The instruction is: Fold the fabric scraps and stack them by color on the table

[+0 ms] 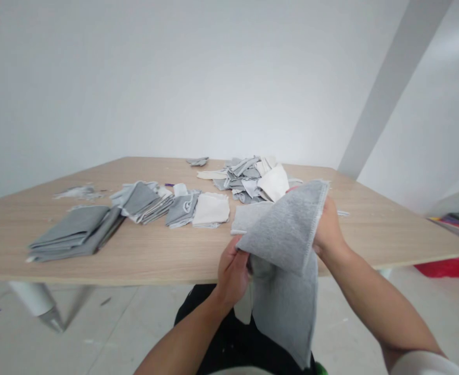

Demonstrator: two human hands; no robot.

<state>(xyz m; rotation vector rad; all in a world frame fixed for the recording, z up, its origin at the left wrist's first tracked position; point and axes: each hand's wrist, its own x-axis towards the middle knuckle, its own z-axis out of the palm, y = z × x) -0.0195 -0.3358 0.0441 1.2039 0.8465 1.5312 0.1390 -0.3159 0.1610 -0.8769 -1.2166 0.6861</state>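
Observation:
A piece of grey fabric (pixel 286 229) with a stitched edge is held up over the front edge of the table, its lower part hanging above my lap. My left hand (pixel 233 271) pinches its left corner between thumb and fingers. On the right side, my right hand (pixel 328 226) grips the fabric near the stitched edge, with most of its fingers hidden behind the cloth. Just behind the held piece, a flat light grey fabric piece (pixel 249 216) lies on the table, partly covered from view.
A heap of grey and cream scraps (pixel 245 177) lies at the back. Along the middle sit a cream stack (pixel 211 209), a grey stack (pixel 182 208) and a fanned pile (pixel 143 200). Folded grey cloth (pixel 73 232) rests on the wooden table (pixel 155 255) at left, near white thread scraps (pixel 79 191).

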